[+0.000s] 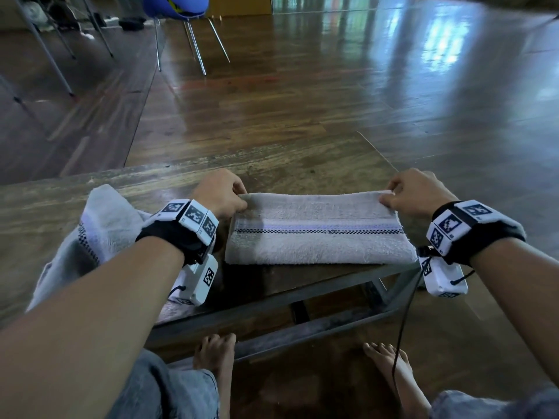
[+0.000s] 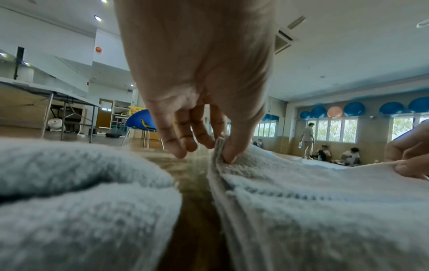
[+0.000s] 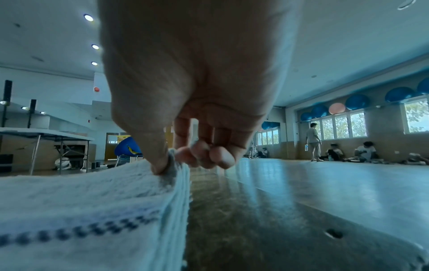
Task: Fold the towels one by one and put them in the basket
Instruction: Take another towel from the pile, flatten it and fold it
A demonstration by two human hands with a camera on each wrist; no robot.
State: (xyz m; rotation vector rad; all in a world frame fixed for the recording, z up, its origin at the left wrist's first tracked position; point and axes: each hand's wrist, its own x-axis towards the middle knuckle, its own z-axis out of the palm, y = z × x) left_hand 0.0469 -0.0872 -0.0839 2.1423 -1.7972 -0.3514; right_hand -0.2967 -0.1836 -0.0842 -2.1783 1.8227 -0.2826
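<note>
A pale grey towel [image 1: 317, 237] with a blue and black checked stripe lies folded into a long band on the low wooden table [image 1: 317, 170]. My left hand [image 1: 222, 192] pinches its far left corner between thumb and fingers; the left wrist view shows the thumb [image 2: 232, 152] pressed on the towel [image 2: 313, 210] edge. My right hand [image 1: 414, 192] pinches the far right corner, and the right wrist view shows that thumb [image 3: 157, 161] on the towel [image 3: 81, 210] edge. A second, crumpled towel [image 1: 99, 231] lies on the table to the left, under my left forearm. No basket is in view.
The table's metal frame [image 1: 302, 297] runs along its near edge, above my bare feet [image 1: 216, 352]. A blue chair [image 1: 178, 7] stands on the wooden floor beyond the table at the left. People [image 3: 334, 152] sit and stand by the far windows.
</note>
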